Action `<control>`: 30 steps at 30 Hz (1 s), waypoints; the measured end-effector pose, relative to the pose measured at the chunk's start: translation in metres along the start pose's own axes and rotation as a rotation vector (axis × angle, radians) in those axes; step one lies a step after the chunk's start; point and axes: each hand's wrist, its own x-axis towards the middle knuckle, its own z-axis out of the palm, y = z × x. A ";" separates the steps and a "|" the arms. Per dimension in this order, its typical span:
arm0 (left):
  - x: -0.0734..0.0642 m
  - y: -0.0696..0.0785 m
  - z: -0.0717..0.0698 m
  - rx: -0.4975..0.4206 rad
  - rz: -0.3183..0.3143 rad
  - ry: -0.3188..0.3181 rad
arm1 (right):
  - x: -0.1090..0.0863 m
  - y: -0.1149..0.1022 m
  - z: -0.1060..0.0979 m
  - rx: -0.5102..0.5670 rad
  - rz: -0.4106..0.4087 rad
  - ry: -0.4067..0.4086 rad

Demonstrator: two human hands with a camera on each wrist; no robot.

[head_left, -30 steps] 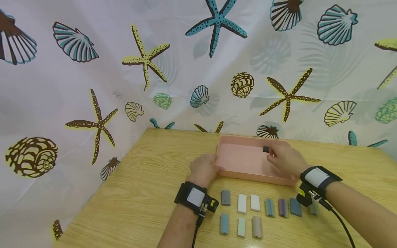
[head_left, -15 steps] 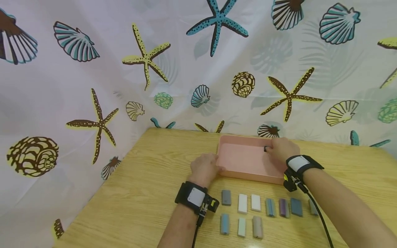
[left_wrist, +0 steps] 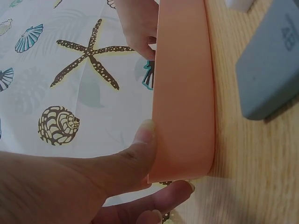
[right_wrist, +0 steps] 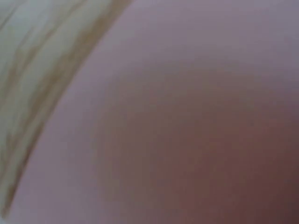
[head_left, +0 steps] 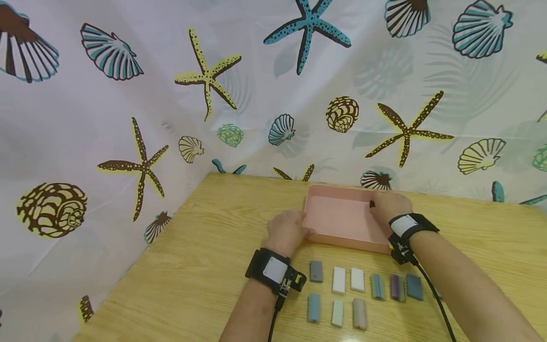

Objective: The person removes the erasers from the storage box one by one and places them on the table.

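Note:
A shallow pink tray [head_left: 337, 216] lies on the table. My left hand [head_left: 286, 230] grips its near left corner; in the left wrist view the thumb [left_wrist: 145, 135] lies along the rim and other fingers [left_wrist: 175, 193] lie outside the corner. At the tray's back right corner, my right hand [head_left: 391, 206] holds a small black block [head_left: 372, 204], likely an eraser, mostly hidden by the fingers. The right wrist view is blurred, filled by the pink tray [right_wrist: 56, 121] close up.
Erasers stand in two rows before the tray: a grey one [head_left: 316, 271] marked 4B, white [head_left: 339, 280], striped [head_left: 378, 286], purple [head_left: 395, 287] and dark blue [head_left: 414, 287] ones behind, and blue [head_left: 314, 308], pale green [head_left: 337, 313] and beige [head_left: 359, 313] ones nearer. A patterned curtain [head_left: 256, 95] hangs behind.
My right hand and wrist have swung left and the hand has closed in over the black block, covering more of it. My left hand keeps its grip. The head view has shifted slightly.

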 end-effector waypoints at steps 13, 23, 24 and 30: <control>0.000 0.001 0.000 0.022 0.002 0.005 | -0.007 0.004 0.002 0.004 -0.176 0.063; -0.001 0.002 0.000 0.016 0.008 0.001 | -0.012 0.006 0.001 0.098 -0.229 0.125; -0.001 0.001 -0.001 0.016 0.008 0.002 | -0.013 0.005 0.000 0.094 -0.244 0.133; -0.002 0.002 -0.002 0.014 0.010 0.000 | -0.026 -0.005 -0.009 0.076 -0.347 0.218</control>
